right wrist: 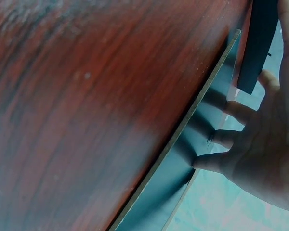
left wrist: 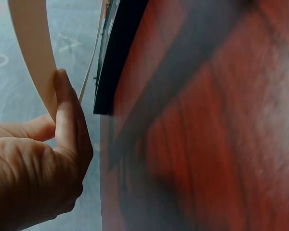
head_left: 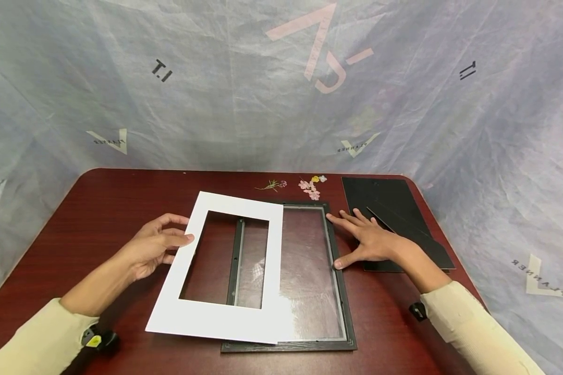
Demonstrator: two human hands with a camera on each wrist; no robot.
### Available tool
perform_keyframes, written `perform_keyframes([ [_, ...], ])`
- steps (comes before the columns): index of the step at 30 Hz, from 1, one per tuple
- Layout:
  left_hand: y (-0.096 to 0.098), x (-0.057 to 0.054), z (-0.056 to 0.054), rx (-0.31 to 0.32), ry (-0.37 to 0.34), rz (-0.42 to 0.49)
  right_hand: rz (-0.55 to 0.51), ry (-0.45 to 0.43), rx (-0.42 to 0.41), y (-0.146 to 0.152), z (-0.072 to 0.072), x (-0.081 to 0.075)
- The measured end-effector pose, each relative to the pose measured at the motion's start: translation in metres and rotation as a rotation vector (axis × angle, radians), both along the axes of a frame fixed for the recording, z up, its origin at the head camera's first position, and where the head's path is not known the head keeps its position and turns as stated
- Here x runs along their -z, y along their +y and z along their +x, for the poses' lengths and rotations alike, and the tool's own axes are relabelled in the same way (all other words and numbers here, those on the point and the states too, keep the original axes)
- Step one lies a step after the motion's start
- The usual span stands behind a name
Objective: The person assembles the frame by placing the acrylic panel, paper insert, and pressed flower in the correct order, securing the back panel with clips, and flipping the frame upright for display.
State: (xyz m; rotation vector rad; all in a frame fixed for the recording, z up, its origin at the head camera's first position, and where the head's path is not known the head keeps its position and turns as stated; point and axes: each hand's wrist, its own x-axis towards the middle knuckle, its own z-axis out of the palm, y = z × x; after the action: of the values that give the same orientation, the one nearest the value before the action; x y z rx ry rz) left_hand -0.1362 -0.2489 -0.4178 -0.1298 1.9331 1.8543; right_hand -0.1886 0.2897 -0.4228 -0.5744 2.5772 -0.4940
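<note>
A white photo mat with a rectangular window lies tilted over the left part of a black picture frame. My left hand pinches the mat's left edge between thumb and fingers; the left wrist view shows the mat gripped by the hand, raised above the table. Clear glazing fills the frame, partly covered by the mat. With fingers spread, my right hand touches the frame's right side. In the right wrist view the same hand is beside the frame's dark side.
A black backing board with an easel leg lies at the right, partly under the right hand. Pressed pink and yellow flowers and a small sprig lie behind the frame. A printed grey curtain hangs beyond the red-brown table.
</note>
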Motion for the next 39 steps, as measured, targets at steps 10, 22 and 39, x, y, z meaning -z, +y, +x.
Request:
perform_keyframes([
  [10,0.022,-0.001,0.011,0.008,0.008,-0.035,-0.003,-0.003,0.002,0.0,0.0,0.0],
  [22,0.027,-0.004,0.008,0.006,-0.007,0.032,-0.005,-0.006,-0.005,0.0,0.0,0.0],
  [39,0.054,-0.001,0.012,-0.005,-0.024,0.028,-0.01,-0.005,-0.004,0.0,-0.001,0.001],
])
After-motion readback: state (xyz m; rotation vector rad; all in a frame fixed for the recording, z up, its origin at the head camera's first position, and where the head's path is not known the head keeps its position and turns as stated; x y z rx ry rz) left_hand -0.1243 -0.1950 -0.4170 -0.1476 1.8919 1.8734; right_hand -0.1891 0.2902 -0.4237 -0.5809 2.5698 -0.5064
